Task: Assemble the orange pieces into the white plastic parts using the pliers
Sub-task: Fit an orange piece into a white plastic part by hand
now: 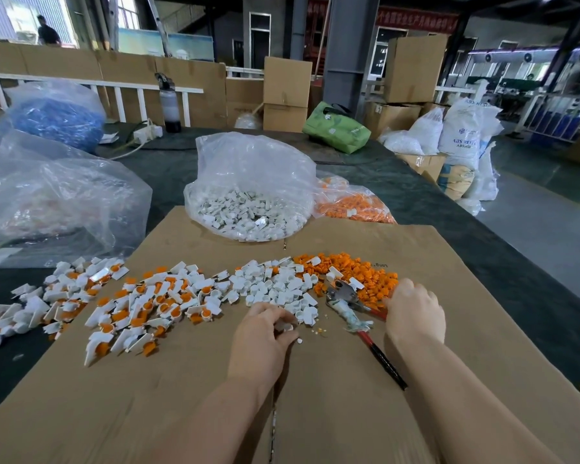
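Observation:
My left hand (265, 333) curls its fingers round a white plastic part (287, 326) at the near edge of a loose pile of white parts (275, 286). My right hand (414, 313) reaches with curled fingers into the pile of orange pieces (359, 269); whether it holds one is hidden. Between my hands the pliers (352, 309) lie on the cardboard, metal head towards the piles, red and black handles running under my right wrist. Several white parts with orange pieces fitted (148, 306) spread to the left.
A cardboard sheet (349, 413) covers the dark table. Behind the piles stand an open clear bag of white parts (248, 209) and a bag of orange pieces (352, 202). A big clear bag (54, 202) sits at the left. The table's right edge drops to the floor.

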